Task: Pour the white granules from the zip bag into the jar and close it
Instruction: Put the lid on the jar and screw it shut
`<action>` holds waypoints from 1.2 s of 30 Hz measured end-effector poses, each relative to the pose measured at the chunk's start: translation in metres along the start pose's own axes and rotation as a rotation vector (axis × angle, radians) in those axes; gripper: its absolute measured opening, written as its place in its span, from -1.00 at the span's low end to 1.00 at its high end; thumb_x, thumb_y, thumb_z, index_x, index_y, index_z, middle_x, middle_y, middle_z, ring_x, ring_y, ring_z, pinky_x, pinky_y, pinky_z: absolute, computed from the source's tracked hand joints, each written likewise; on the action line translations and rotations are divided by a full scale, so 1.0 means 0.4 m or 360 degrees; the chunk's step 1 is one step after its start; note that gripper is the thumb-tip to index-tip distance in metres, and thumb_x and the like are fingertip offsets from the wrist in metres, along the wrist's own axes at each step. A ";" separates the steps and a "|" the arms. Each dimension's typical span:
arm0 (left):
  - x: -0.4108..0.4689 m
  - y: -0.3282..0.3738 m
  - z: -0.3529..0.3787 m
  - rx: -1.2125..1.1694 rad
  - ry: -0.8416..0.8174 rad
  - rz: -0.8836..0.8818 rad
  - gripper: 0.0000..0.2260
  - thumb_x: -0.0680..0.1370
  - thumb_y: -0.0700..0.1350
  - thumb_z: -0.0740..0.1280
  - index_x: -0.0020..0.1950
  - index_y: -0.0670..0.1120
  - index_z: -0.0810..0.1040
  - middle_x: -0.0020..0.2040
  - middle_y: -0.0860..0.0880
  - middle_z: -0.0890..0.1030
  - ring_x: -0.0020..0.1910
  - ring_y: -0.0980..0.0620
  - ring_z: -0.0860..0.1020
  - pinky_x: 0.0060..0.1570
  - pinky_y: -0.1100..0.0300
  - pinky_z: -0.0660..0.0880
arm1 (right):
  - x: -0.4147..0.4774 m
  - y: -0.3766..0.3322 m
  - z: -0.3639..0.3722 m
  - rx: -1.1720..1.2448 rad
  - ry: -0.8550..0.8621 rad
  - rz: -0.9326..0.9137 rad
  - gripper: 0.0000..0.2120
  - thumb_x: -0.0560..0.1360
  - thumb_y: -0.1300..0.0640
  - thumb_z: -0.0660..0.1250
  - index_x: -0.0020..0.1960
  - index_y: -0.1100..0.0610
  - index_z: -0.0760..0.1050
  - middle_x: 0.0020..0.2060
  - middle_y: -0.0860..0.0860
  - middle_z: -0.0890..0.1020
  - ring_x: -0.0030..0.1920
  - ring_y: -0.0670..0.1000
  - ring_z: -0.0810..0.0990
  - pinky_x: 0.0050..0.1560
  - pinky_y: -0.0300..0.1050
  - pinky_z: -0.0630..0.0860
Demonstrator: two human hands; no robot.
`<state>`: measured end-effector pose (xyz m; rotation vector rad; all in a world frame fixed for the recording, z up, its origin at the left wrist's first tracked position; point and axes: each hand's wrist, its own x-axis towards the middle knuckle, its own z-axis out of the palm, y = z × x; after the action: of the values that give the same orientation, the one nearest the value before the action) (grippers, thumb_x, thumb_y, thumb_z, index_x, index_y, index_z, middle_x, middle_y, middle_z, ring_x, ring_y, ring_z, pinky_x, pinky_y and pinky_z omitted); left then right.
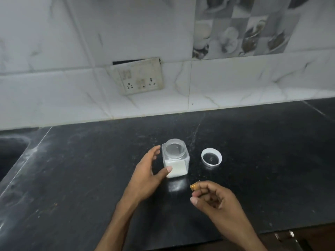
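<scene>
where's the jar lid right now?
Head view: the white lid lies on the black countertop just right of the open jar, not touching it, beyond the right hand.

Bare forearms [117, 223], left grip [145, 176] and right grip [215, 200] with short, rounded fingernails [169, 168].

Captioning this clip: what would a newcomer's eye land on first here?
The clear square jar, open and part-filled with white granules, stands on the black countertop, with the left hand beside it and its thumb on the front. Its white lid lies apart to the right. Nearer the camera, the right hand pinches a small orange-brown object. A socket plate sits crooked on the tiled wall.
</scene>
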<state>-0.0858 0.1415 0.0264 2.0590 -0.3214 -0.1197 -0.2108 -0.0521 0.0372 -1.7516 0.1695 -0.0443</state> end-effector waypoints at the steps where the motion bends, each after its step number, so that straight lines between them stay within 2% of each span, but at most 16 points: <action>1: 0.033 0.013 0.018 0.0044 0.0031 0.0060 -0.42 0.47 -0.02 0.48 0.43 0.14 0.32 0.35 0.18 0.44 0.31 0.23 0.40 0.32 0.23 0.35 | 0.019 -0.003 -0.009 0.0008 0.0016 -0.0013 -0.73 0.41 0.28 0.54 -0.09 -0.10 0.67 -0.18 0.00 0.70 -0.26 -0.08 0.61 -0.14 -0.28 0.56; 4: 0.122 0.042 0.074 0.0145 0.0152 0.0163 -0.36 0.45 0.10 0.46 0.47 0.13 0.28 0.43 0.15 0.38 0.39 0.16 0.36 0.39 0.10 0.35 | 0.089 -0.007 -0.042 -0.0021 0.0041 -0.0026 -0.73 0.40 0.27 0.54 -0.09 -0.10 0.67 -0.17 -0.02 0.71 -0.25 -0.06 0.64 -0.11 -0.23 0.59; 6: 0.161 0.049 0.113 0.0175 0.0220 0.0163 -0.32 0.43 0.17 0.44 0.49 0.16 0.23 0.46 0.14 0.33 0.42 0.14 0.32 0.41 0.09 0.33 | 0.141 -0.004 -0.067 -0.0082 0.0054 -0.0020 -0.75 0.40 0.24 0.55 -0.07 -0.10 0.67 -0.15 -0.06 0.70 -0.22 -0.03 0.67 -0.08 -0.19 0.62; 9: 0.193 0.042 0.162 0.0160 0.0299 0.0125 -0.22 0.37 0.29 0.43 0.50 0.22 0.14 0.49 0.17 0.29 0.44 0.15 0.29 0.40 0.06 0.34 | 0.220 0.018 -0.103 -0.0176 0.0114 0.0014 -0.77 0.40 0.17 0.56 -0.01 -0.07 0.65 -0.11 -0.11 0.70 -0.18 -0.12 0.67 -0.08 -0.25 0.59; 11: 0.205 0.030 0.181 0.0141 0.0365 0.0096 -0.16 0.33 0.30 0.45 0.51 0.20 0.12 0.46 0.19 0.34 0.41 0.18 0.35 0.37 0.04 0.39 | 0.275 0.046 -0.127 -0.0361 0.0130 0.0018 -0.73 0.41 0.11 0.56 0.05 -0.12 0.61 0.00 -0.21 0.66 -0.04 -0.15 0.65 -0.03 -0.32 0.55; 12: 0.209 0.024 0.186 0.0121 0.0399 0.0087 -0.13 0.32 0.29 0.48 0.51 0.19 0.12 0.43 0.20 0.37 0.37 0.21 0.38 0.35 0.06 0.42 | 0.301 0.062 -0.138 -0.0484 0.0131 0.0003 -0.69 0.41 0.07 0.55 0.10 -0.15 0.58 0.09 -0.26 0.61 0.08 -0.16 0.62 0.05 -0.30 0.54; 14: 0.213 0.016 0.189 0.0063 0.0444 0.0083 -0.09 0.28 0.27 0.52 0.51 0.18 0.13 0.36 0.25 0.42 0.29 0.26 0.44 0.29 0.12 0.47 | 0.353 0.091 -0.156 -0.0757 0.0100 -0.0006 -0.52 0.42 0.01 0.53 0.29 -0.15 0.48 0.34 -0.22 0.46 0.37 -0.09 0.45 0.33 -0.14 0.45; 16: 0.213 0.009 0.189 0.0046 0.0448 0.0095 -0.04 0.22 0.27 0.55 0.50 0.19 0.13 0.28 0.29 0.44 0.24 0.30 0.46 0.25 0.22 0.47 | 0.403 0.108 -0.167 -0.1065 0.0031 0.0096 -0.27 0.44 -0.08 0.49 0.52 -0.11 0.25 0.56 -0.07 0.18 0.57 0.04 0.15 0.49 0.01 0.28; 18: 0.212 0.002 0.191 0.0070 0.0441 0.0110 0.02 0.17 0.30 0.57 0.50 0.20 0.12 0.23 0.30 0.46 0.23 0.30 0.47 0.23 0.29 0.45 | 0.449 0.117 -0.174 -0.1312 -0.0040 0.0191 -0.11 0.44 -0.18 0.45 0.60 -0.11 0.03 0.62 0.01 -0.05 0.61 0.14 -0.05 0.50 0.12 0.22; 20: 0.211 -0.006 0.196 0.0108 0.0454 0.0111 0.02 0.14 0.30 0.58 0.48 0.22 0.13 0.20 0.29 0.48 0.22 0.28 0.48 0.23 0.28 0.44 | 0.482 0.126 -0.174 -0.1428 -0.0112 0.0235 -0.05 0.44 -0.22 0.43 0.62 -0.10 -0.08 0.62 0.05 -0.13 0.61 0.19 -0.12 0.51 0.15 0.20; 23: 0.212 -0.010 0.203 0.0086 0.0506 0.0081 0.00 0.14 0.28 0.59 0.45 0.26 0.14 0.17 0.29 0.49 0.19 0.24 0.50 0.21 0.26 0.46 | 0.510 0.140 -0.168 -0.1490 -0.0183 0.0247 -0.04 0.46 -0.23 0.41 0.62 -0.09 -0.11 0.62 0.07 -0.09 0.61 0.20 -0.08 0.50 0.15 0.20; 29: 0.213 -0.013 0.215 0.0012 0.0575 0.0039 0.01 0.13 0.19 0.62 0.47 0.23 0.16 0.15 0.24 0.51 0.17 0.22 0.53 0.19 0.25 0.48 | 0.517 0.163 -0.162 -0.1524 -0.0133 0.0203 -0.13 0.48 -0.19 0.40 0.62 -0.10 -0.02 0.59 0.02 0.14 0.55 0.09 0.19 0.46 0.04 0.29; 34: 0.211 -0.024 0.221 -0.0066 0.0595 0.0044 0.04 0.11 0.22 0.63 0.47 0.19 0.16 0.16 0.20 0.54 0.19 0.15 0.55 0.22 0.18 0.48 | 0.527 0.181 -0.176 -0.1607 -0.0242 0.0288 -0.10 0.45 -0.23 0.42 0.61 -0.11 -0.01 0.57 0.02 0.15 0.54 0.10 0.19 0.42 0.07 0.34; 36: 0.212 -0.025 0.221 -0.0090 0.0595 0.0048 0.05 0.11 0.21 0.64 0.48 0.18 0.16 0.15 0.21 0.55 0.19 0.15 0.55 0.21 0.19 0.47 | 0.531 0.184 -0.179 -0.1611 -0.0274 0.0265 -0.13 0.45 -0.20 0.44 0.60 -0.10 0.06 0.52 -0.01 0.23 0.49 0.08 0.25 0.36 0.01 0.41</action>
<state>-0.0221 0.0479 -0.0213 1.9709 -0.1157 0.2695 -0.0165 -0.1644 -0.0353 -2.7250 0.2315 0.3735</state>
